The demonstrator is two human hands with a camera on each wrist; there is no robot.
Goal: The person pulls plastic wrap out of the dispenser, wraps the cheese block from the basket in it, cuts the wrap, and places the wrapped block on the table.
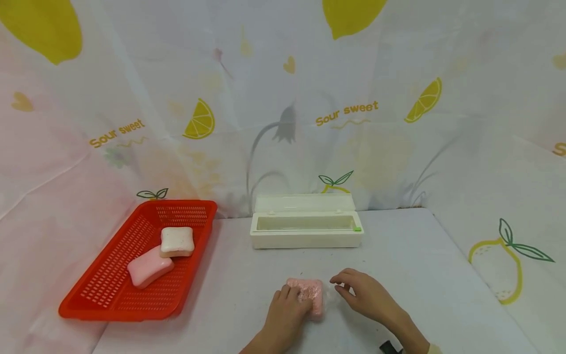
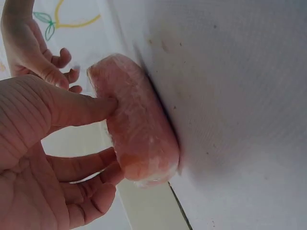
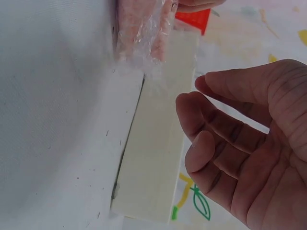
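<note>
A pink bar of soap [image 1: 315, 294] in clear plastic wrap lies on the white table. My left hand [image 1: 286, 310] holds its left side, the thumb [image 2: 86, 108] pressing one face. Loose wrap [image 3: 146, 40] sticks out from the soap's right end in the right wrist view. Beside that end, a small gap away, my right hand [image 1: 364, 295] hovers with loosely bent fingers and nothing in them. Two more bars, one pink [image 1: 149, 267] and one white [image 1: 177, 240], lie in a red basket [image 1: 183, 290] at the left, the white one partly over the pink.
Behind the soap stands a long white box [image 1: 307, 241] with its lid [image 1: 305, 202] raised. A lemon-print cloth [image 1: 283, 147] hangs behind the table [image 1: 239, 285]. Some small black object [image 1: 389, 347] shows by the right forearm. Tiny dark specks dot the tabletop.
</note>
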